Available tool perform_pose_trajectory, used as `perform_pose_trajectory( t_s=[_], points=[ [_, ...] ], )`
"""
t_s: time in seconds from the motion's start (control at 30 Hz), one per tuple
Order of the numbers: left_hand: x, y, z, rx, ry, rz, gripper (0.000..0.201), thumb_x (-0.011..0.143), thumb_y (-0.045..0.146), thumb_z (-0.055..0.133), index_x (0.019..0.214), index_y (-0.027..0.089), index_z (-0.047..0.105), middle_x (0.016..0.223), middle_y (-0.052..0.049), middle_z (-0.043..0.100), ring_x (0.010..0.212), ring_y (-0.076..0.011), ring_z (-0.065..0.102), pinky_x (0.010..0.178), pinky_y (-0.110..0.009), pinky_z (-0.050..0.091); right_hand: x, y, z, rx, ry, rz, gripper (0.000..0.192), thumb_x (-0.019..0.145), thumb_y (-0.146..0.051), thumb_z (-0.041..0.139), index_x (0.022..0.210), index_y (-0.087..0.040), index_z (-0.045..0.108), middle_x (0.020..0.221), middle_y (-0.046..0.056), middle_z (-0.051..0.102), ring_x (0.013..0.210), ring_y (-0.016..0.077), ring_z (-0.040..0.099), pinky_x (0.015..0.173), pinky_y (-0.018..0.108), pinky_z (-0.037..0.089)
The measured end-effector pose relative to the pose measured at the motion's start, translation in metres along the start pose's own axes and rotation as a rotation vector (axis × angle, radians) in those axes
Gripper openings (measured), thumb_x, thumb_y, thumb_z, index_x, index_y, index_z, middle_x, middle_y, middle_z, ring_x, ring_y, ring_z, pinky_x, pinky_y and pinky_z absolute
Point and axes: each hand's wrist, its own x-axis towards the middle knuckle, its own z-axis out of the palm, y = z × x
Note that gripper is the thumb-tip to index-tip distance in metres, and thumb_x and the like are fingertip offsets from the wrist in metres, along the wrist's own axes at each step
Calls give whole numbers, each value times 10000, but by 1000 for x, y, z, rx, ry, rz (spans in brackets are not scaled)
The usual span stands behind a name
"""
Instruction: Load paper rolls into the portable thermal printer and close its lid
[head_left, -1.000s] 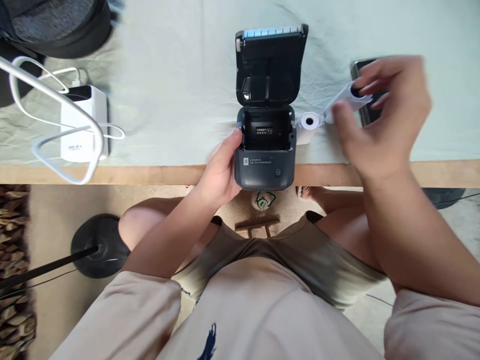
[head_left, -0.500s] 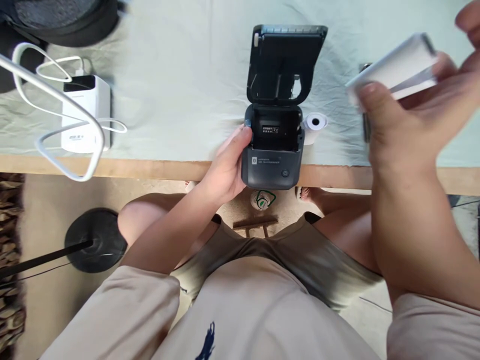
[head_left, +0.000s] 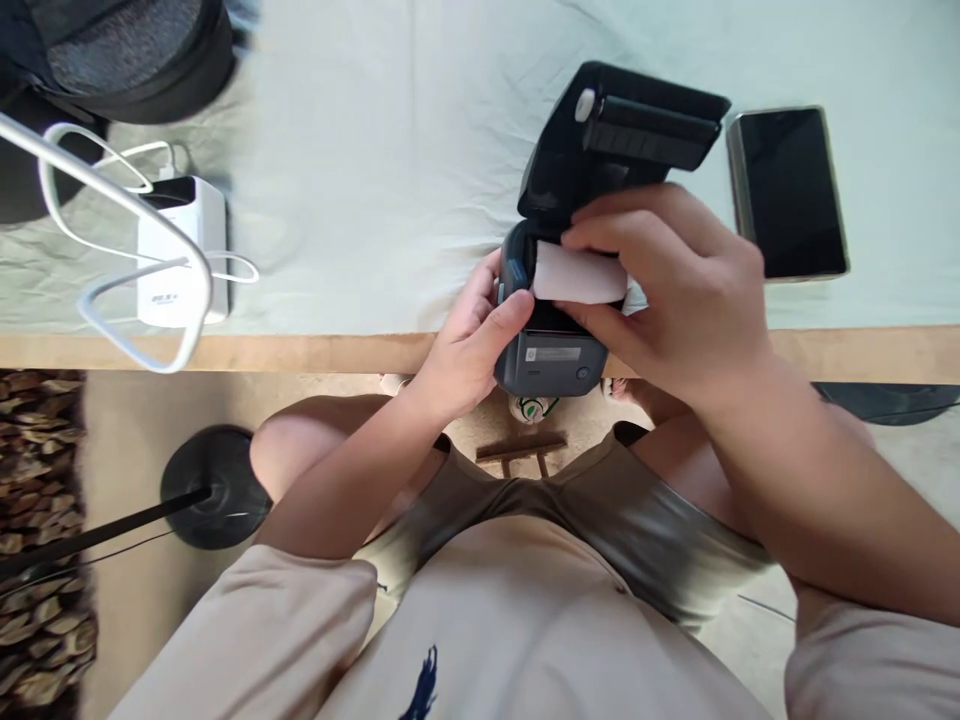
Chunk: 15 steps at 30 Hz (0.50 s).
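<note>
My left hand (head_left: 480,340) is closed around the left side of a dark grey label printer (head_left: 553,380), its thumb at the edge of the opening. The printer's lid (head_left: 637,130) stands raised, showing a roller and a white knob on its inner side. With thumb and fingers, my right hand (head_left: 675,290) grips a white paper roll (head_left: 577,274) lying crosswise in the printer's paper compartment. The roll's right end is partly hidden by the hand. To the right of that hand, a phone (head_left: 791,190) with a dark screen lies on the cloth.
A white power bank (head_left: 184,260) with a white cable (head_left: 199,290) sits at the left, near the table's front edge (head_left: 337,352). A black bag (head_left: 142,60) occupies the far left corner. Below the table stands a round black base (head_left: 214,485) with a pole.
My right hand has come left and down from the right, where it held a white object, to the printer's compartment. The printer has turned slightly. The phone is now uncovered.
</note>
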Motion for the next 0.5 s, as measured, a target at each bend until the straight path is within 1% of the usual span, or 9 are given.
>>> perform_pose_trajectory(
  t_s=[0.07, 0.13, 0.2, 0.27, 0.3, 0.37, 0.4, 0.43, 0.5],
  points=[
    [-1, 1, 0, 21, 11, -20, 267, 1115, 366, 782, 1371, 291, 767, 1331, -33, 854, 1579, -339, 750, 1264, -413, 676, 1, -4, -4, 36, 57, -46, 43, 1102, -308, 729, 1131, -332, 748, 1089, -7, 871, 925, 218, 814, 808, 407, 565],
    [-2, 2, -1, 30, -4, -23, 303, 1108, 406, 784, 1385, 288, 755, 1336, -42, 858, 1564, -350, 760, 1249, -419, 689, 1, -11, -7, 64, 53, -74, 70, 1121, -291, 701, 1064, -326, 722, 978, -30, 837, 857, 204, 792, 834, 425, 559],
    [-1, 1, -5, 40, -28, -12, 401, 1064, 435, 839, 1424, 292, 738, 1358, -53, 857, 1545, -364, 772, 1236, -420, 694, 0, -15, -8, 119, -1, -131, 98, 1144, -354, 693, 1052, -328, 712, 973, -41, 840, 902, 210, 820, 883, 447, 584],
    [2, -2, -12, 97, -60, 8, 602, 974, 437, 945, 1510, 308, 704, 1378, -54, 847, 1530, -373, 776, 1236, -423, 684, -1, -13, -7, 177, -30, -196, 173, 1137, -484, 720, 1045, -338, 708, 933, -47, 824, 924, 217, 833, 872, 454, 602],
    [5, -5, -16, 143, -86, 25, 739, 912, 437, 1006, 1561, 315, 674, 1393, -54, 837, 1522, -379, 776, 1234, -431, 680, -1, -10, -6, 202, 12, -208, 210, 1119, -526, 735, 1032, -339, 698, 881, -44, 793, 882, 218, 816, 833, 450, 598],
    [13, -11, -26, 239, -180, 83, 993, 784, 486, 1101, 1626, 303, 607, 1435, -74, 813, 1499, -403, 776, 1201, -463, 690, -1, -4, -5, 205, 201, -156, 225, 1074, -510, 762, 993, -326, 660, 809, -27, 700, 793, 214, 742, 773, 440, 565],
    [17, -14, -30, 276, -222, 112, 1069, 751, 524, 1116, 1646, 295, 578, 1487, -89, 792, 1502, -414, 767, 1197, -483, 691, -1, -2, -6, 186, 302, -91, 207, 1058, -481, 763, 999, -322, 645, 837, -7, 674, 828, 223, 731, 755, 431, 545],
    [21, -17, -34, 305, -248, 138, 1101, 748, 556, 1111, 1662, 292, 557, 1528, -99, 775, 1511, -420, 758, 1207, -502, 687, 0, -2, -7, 157, 358, 2, 171, 1056, -456, 751, 1046, -323, 645, 930, 23, 685, 939, 245, 750, 766, 427, 546],
    [26, -20, -38, 335, -269, 179, 1111, 756, 574, 1098, 1675, 288, 542, 1590, -111, 748, 1554, -430, 726, 1251, -526, 666, 2, -5, -12, 112, 318, 185, 205, 1095, -456, 683, 1260, -338, 654, 1249, 93, 705, 1257, 309, 751, 863, 455, 605]
  ],
)
